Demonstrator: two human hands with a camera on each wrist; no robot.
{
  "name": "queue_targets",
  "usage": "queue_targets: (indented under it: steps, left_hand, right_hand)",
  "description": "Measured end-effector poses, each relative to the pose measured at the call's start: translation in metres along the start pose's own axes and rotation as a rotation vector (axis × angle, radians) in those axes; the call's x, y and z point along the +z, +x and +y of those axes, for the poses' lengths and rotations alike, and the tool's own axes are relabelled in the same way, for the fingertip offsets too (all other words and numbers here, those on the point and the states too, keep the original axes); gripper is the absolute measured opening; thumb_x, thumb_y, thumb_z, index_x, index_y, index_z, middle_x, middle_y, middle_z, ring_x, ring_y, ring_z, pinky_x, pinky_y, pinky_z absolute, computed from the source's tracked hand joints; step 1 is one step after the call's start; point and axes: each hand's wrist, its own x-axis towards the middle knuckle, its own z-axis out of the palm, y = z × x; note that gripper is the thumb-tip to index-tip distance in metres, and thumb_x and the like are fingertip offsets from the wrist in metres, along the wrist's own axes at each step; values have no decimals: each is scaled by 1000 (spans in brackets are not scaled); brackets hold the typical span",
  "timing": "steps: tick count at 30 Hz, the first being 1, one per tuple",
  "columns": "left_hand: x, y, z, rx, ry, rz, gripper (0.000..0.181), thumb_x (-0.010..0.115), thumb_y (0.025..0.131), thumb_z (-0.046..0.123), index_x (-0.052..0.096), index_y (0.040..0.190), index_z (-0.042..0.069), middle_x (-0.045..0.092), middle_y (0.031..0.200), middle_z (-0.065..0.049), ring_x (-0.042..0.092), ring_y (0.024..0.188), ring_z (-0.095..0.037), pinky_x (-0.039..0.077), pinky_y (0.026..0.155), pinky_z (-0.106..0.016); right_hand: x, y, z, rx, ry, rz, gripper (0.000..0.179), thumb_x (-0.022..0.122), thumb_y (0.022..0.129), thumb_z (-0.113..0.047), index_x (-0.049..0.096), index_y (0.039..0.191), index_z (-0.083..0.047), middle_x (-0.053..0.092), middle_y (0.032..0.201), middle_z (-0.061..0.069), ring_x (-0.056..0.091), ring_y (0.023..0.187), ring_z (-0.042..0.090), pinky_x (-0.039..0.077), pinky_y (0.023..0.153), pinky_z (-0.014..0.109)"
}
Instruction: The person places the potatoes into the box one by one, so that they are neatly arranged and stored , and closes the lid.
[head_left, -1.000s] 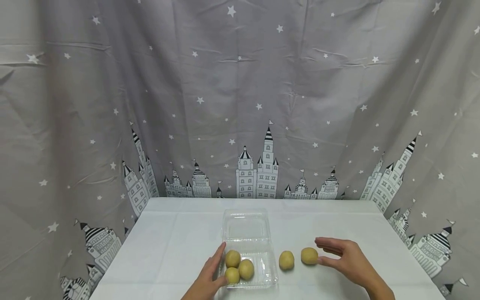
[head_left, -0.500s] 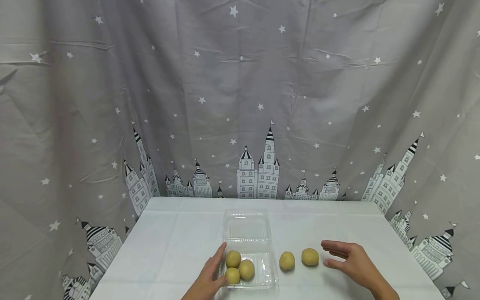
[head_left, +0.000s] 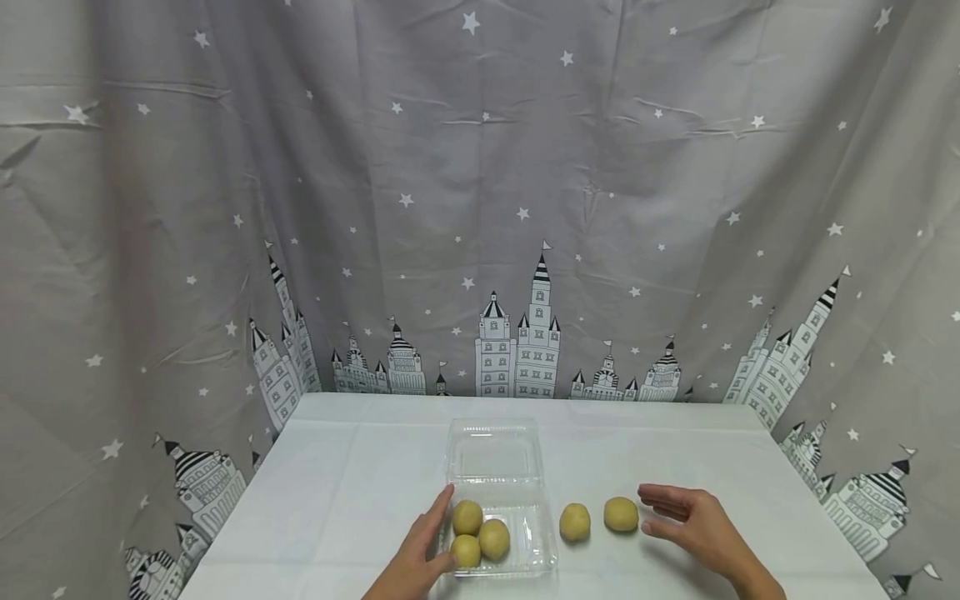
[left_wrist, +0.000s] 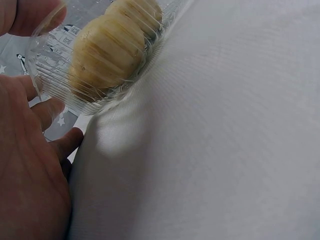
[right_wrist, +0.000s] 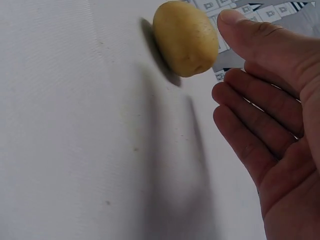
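A clear plastic clamshell container point(head_left: 534, 533) lies on the table with its lid point(head_left: 495, 454) folded back. In its left half sit three potatoes point(head_left: 494, 540), grouped together. My left hand point(head_left: 415, 546) holds the container's near left corner, thumb at the front rim and fingers along the left side, as the left wrist view also shows. Two more potatoes rest on the cloth right of the container, a nearer-in potato point(head_left: 574, 522) and an outer potato point(head_left: 621, 515). Beside the outer one is my right hand point(head_left: 693, 521), thumb and fingers apart with nothing between them.
A white cloth point(head_left: 360, 467) covers the table. Behind it and at both sides hangs a grey curtain point(head_left: 420, 250) printed with stars and castles.
My right hand drew back to the right from the outer potato, then came slightly left again. The left hand, container and potatoes stay in place.
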Motion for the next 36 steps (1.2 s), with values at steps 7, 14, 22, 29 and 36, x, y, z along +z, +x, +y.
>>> queue_targets:
  steps: [7,14,22,29,36]
  left_hand:
    - [0,-1,13,-12,40,18,98,73,88,14,28,174,10,23,178,-26,16,163,-61,-12,137,-44]
    - [-1,3,-1,-47,28,1,100,75,89,16,26,176,18,22,182,-13,15,169,-44,-8,131,-15]
    - [0,0,17,-45,28,-16,100,72,88,13,23,175,8,17,179,-28,7,164,-62,-17,136,-54]
    - [-1,0,23,-81,34,-27,102,72,87,12,22,175,7,16,180,-26,6,165,-61,-14,130,-72]
    - [0,0,14,-30,-3,-4,99,72,88,14,24,175,9,16,179,-28,6,163,-63,-18,132,-64]
  right_hand:
    - [6,4,5,3,13,-8,57,90,89,-19,72,136,8,75,135,26,79,120,20,63,99,27]
    - [12,7,6,-4,23,-23,57,90,89,-19,72,136,8,75,136,25,78,121,17,63,100,25]
    - [17,10,9,7,26,-25,58,90,89,-19,71,136,8,75,136,25,78,122,19,62,100,24]
    - [20,14,9,35,39,-24,56,91,89,-20,72,135,7,76,135,25,79,117,16,64,97,26]
    - [20,11,9,29,51,-23,51,90,89,-18,74,132,7,77,131,25,80,114,12,64,95,26]
